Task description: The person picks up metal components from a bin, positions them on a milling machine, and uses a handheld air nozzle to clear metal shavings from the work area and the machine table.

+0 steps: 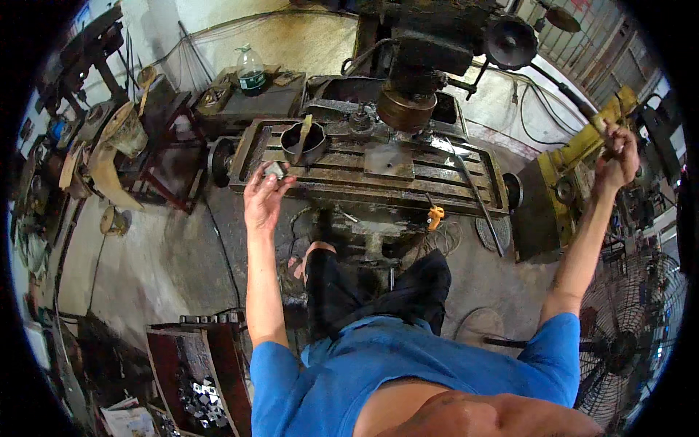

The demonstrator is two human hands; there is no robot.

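My left hand (263, 200) is raised at the front left of the machine table, fingertips pinching a small grey metal block (274, 170). Stretched out to the far right, my right hand (619, 156) is closed around the end of a long lever (564, 89) that runs to the milling machine's head (437, 51). Under the round spindle part (406, 109), a flat metal plate (389, 162) lies on the slotted machine table (328, 175). Just beyond my left hand stands a dark pot (314, 149) with a brush (306, 125) in it.
A long bar (482, 207) leans across the table's right end. A yellow machine (542, 197) stands at right, with a caged fan (626, 335) nearer me. A bottle (250, 71) is on the bench behind. At lower left, a tray (166, 357) holds several shiny metal pieces (204, 400).
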